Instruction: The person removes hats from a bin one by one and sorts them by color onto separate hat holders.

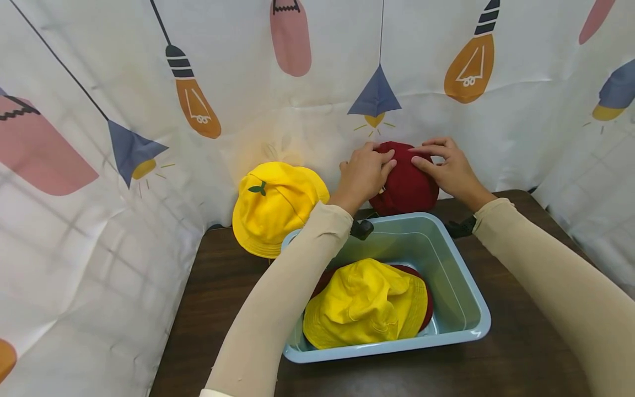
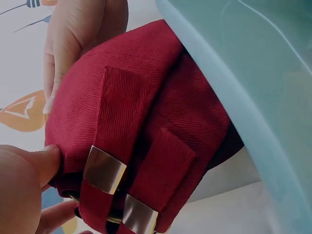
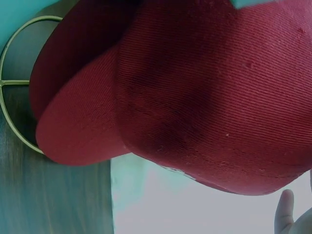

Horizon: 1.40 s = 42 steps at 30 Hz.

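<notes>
Two stacked red caps (image 1: 405, 184) sit behind the basin; their back straps (image 2: 124, 107) have metal buckles, and their brims (image 3: 83, 117) overlap. Under the brims shows the round base of a gold wire stand (image 3: 24, 82). My left hand (image 1: 364, 172) pinches the caps' left edge near the straps, thumb on the fabric and a finger below. On the other side my right hand (image 1: 450, 170) reaches over the crown, fingers extended, their tips at the fabric; its thumb (image 3: 285, 209) shows beside the crown in the right wrist view.
A light blue basin (image 1: 468, 300) stands in front, holding a yellow bucket hat (image 1: 367, 303) over dark red fabric. Left of the caps, another yellow hat (image 1: 275, 204) with a green sprout stands raised. A patterned white curtain (image 1: 322, 121) hangs behind the dark wooden table (image 1: 208, 286).
</notes>
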{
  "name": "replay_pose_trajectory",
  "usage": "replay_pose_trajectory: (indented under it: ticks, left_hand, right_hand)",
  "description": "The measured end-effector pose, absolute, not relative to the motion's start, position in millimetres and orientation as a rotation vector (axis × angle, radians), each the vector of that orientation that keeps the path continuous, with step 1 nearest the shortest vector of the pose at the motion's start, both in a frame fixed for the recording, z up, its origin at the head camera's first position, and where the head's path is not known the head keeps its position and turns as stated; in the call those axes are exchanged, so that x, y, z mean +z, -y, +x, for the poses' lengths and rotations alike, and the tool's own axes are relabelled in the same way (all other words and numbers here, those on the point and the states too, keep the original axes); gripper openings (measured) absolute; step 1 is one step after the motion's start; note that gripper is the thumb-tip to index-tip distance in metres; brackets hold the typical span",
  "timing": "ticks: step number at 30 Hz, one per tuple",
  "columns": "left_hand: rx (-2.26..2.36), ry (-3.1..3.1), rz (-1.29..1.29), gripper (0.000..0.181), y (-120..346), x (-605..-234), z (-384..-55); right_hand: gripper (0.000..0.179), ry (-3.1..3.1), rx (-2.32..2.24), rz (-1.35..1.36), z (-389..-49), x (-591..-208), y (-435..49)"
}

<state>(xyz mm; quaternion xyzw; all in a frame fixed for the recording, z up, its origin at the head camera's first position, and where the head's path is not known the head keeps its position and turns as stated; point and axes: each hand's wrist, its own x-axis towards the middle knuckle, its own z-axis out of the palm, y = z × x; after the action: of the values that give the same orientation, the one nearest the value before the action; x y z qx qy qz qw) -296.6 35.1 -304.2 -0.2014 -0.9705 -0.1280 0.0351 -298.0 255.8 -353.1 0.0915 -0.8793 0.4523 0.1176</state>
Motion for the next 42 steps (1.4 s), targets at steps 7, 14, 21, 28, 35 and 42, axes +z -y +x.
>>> replay_pose_trajectory:
  ticks: [7, 14, 21, 28, 35, 42]
  left_hand:
    - [-0.309, 2.882, -0.629, 0.037, -35, -306, -298]
    - [-0.243, 2.812, -0.682, 0.035, -32, -306, -298]
    - [-0.246, 2.849, -0.665, 0.036, -33, -307, -296]
    - [-0.264, 2.886, -0.644, 0.038, -34, -309, -296]
    - [-0.372, 2.903, -0.647, 0.038, -31, -310, -296]
    - [-0.416, 2.941, -0.632, 0.036, -28, -308, -295]
  right_hand:
    - [0.042, 2.522, 1.306, 0.266, -301, -354, -257]
    - [0.04, 2.507, 1.304, 0.242, -304, -355, -260]
    - [0.039, 2.481, 1.321, 0.247, -309, -359, -265]
    - [0.045, 2.495, 1.406, 0.189, -310, -371, -269]
    - [0.048, 2.535, 1.436, 0.205, -304, -381, -271]
    - [0.05, 2.543, 1.404, 0.197, -304, -381, -267]
